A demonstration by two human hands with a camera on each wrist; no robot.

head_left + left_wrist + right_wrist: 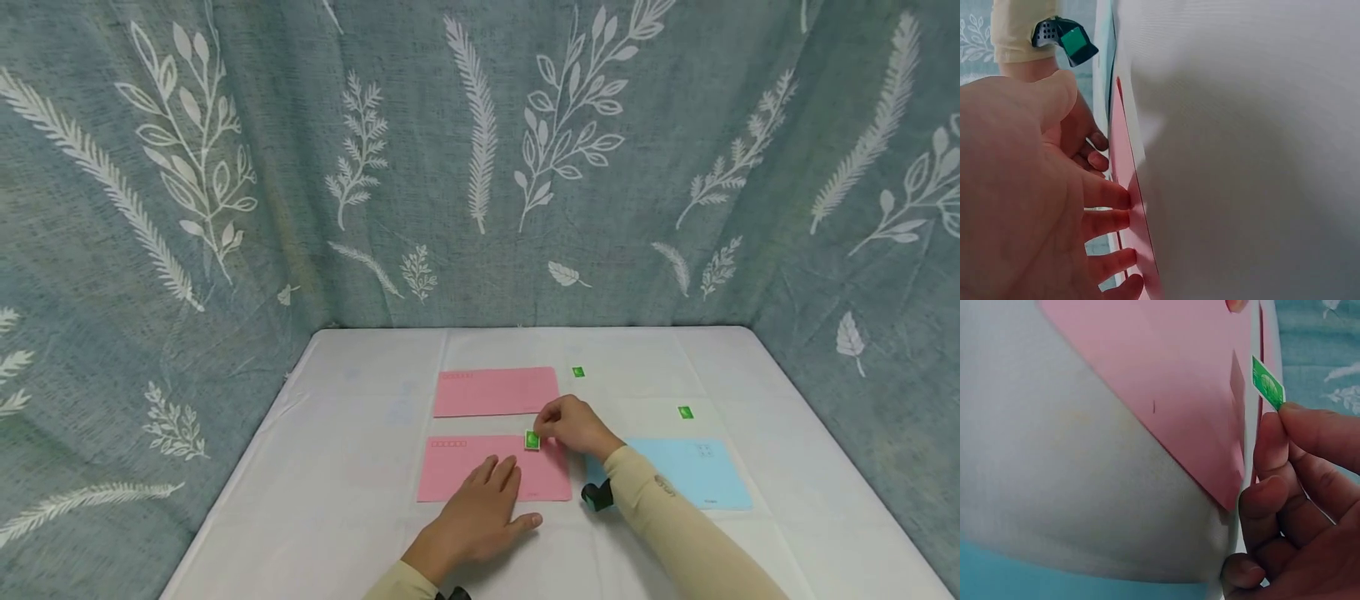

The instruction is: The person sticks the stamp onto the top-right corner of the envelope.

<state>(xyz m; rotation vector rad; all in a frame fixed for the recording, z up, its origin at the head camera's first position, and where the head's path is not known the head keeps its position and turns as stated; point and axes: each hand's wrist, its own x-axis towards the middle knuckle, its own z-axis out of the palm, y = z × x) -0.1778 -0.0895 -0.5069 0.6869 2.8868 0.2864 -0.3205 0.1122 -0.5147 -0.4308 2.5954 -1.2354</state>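
Note:
My right hand point(577, 427) pinches a small green stamp point(532, 440) by its corner between thumb and index finger. In the right wrist view the stamp point(1267, 384) has a white border and stands tilted over the envelope, the other fingers curled below it. The nearer pink envelope point(450, 467) lies flat, a row of small boxes at its upper left. My left hand point(480, 517) is spread with straight fingers, its fingertips resting on this envelope's lower middle. In the left wrist view those fingertips touch the pink paper point(1124, 150) near its edge.
A second pink envelope point(495, 392) lies just behind the first. To the right is a blue envelope point(697, 475), partly covered by my right forearm. Two more green stamps lie on the white tablecloth point(345, 433): one stamp point(578, 372) farther back, another stamp point(686, 412) behind the blue envelope.

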